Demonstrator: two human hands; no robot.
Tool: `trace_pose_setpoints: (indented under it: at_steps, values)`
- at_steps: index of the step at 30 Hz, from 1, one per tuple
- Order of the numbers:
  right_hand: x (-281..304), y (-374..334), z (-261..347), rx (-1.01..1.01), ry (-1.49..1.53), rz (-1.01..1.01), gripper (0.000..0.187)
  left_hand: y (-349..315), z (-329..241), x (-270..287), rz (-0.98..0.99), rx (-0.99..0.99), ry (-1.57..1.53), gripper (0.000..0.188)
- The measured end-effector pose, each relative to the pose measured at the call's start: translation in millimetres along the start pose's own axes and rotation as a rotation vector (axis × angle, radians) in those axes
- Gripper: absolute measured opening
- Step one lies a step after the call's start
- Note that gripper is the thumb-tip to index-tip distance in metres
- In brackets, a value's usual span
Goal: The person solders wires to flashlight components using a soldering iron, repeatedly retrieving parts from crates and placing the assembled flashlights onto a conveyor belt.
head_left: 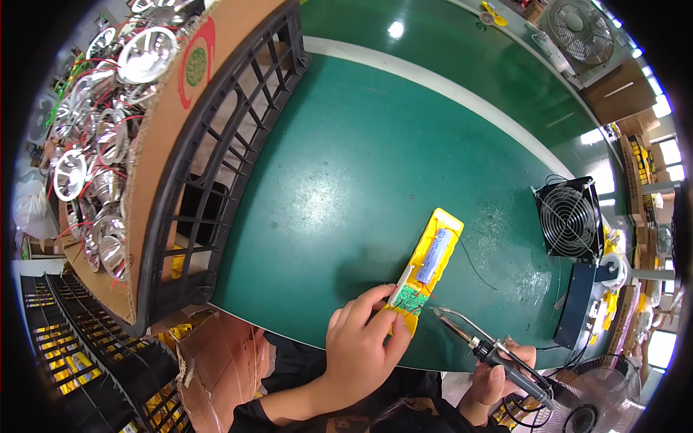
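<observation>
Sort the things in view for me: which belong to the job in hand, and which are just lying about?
In the job:
yellow casing with blue cell and green circuit board, held by the left hand
soldering iron, in the right hand

Apparently lying about, untouched:
carton of shiny reflectors
black crate
black fan, though its role is unclear

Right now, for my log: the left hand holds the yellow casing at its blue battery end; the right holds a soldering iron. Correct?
No: the head view shows the left hand holding the yellow casing at its green circuit board end. The right hand holds a soldering iron.
</observation>
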State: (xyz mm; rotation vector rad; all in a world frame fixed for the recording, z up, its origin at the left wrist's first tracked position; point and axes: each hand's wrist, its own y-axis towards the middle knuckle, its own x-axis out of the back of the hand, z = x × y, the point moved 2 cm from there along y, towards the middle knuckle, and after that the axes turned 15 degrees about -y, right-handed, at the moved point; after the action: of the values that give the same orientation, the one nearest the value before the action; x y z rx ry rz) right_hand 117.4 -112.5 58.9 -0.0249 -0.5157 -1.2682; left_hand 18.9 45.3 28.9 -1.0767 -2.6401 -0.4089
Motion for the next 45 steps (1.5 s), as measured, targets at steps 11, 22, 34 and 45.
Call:
trace_pose_setpoints:
  at_steps: [11, 22, 34, 45]
  values:
    - [42, 8, -38, 0.048, 0.260, -0.129, 0.040, 13, -36, 7, 0.110, 0.084, 0.252, 0.047]
    - [64, 16, -75, -0.229, 0.309, -0.132, 0.020, 273, 33, 23, -0.251, -0.033, 0.370, 0.048]
    - [63, 42, -71, -0.219, 0.166, -0.012, 0.013, 387, 3, -11, -0.376, -0.101, 0.684, 0.060]
    - [40, 49, -63, -0.273, 0.333, 0.258, 0.015, -77, -183, 201, 0.045, -0.139, 0.175, 0.016]
